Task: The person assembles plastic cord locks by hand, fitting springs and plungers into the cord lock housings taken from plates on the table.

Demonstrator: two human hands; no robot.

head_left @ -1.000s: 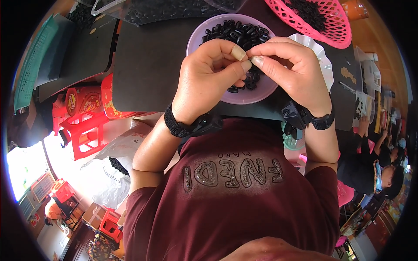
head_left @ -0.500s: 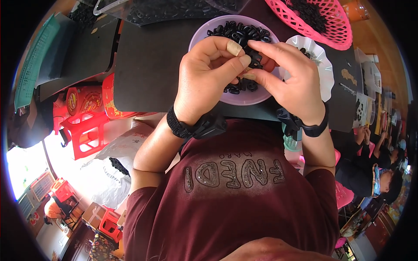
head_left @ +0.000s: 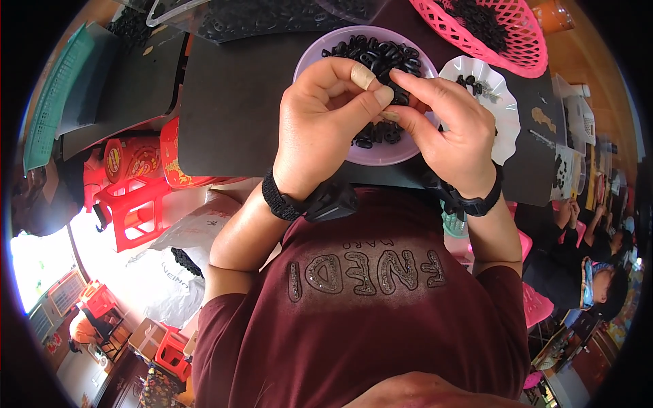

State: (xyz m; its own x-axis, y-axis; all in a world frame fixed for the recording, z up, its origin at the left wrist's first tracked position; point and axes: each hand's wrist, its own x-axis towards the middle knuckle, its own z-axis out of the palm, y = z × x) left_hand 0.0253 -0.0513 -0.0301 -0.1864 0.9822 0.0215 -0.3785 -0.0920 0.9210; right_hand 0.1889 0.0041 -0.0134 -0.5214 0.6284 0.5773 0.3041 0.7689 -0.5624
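Over a lilac bowl [head_left: 309, 64] heaped with small black ring-like plastic parts [head_left: 371, 51], my two hands meet. My left hand [head_left: 318, 126] is closed in a pinch, with tan tape round its fingertips. My right hand [head_left: 457, 129] pinches from the other side, thumb and index finger near the left fingertips. Between them is a small black plastic part [head_left: 400, 95], mostly covered by the fingers. Right of the bowl, partly behind my right hand, lies a white wavy-edged dish [head_left: 507, 115] with a few black parts and dark scraps.
A clear bin [head_left: 265, 34] of black parts stands at the table's far edge. A pink lattice basket [head_left: 534, 51] of black pieces is at far right. On the left are a green basket [head_left: 51, 102] and a red stool [head_left: 132, 214]. Other people sit along the right.
My right hand has shifted slightly down, and its fingers have drawn closer to the left fingertips. More of the white dish's contents shows. My left hand has barely moved.
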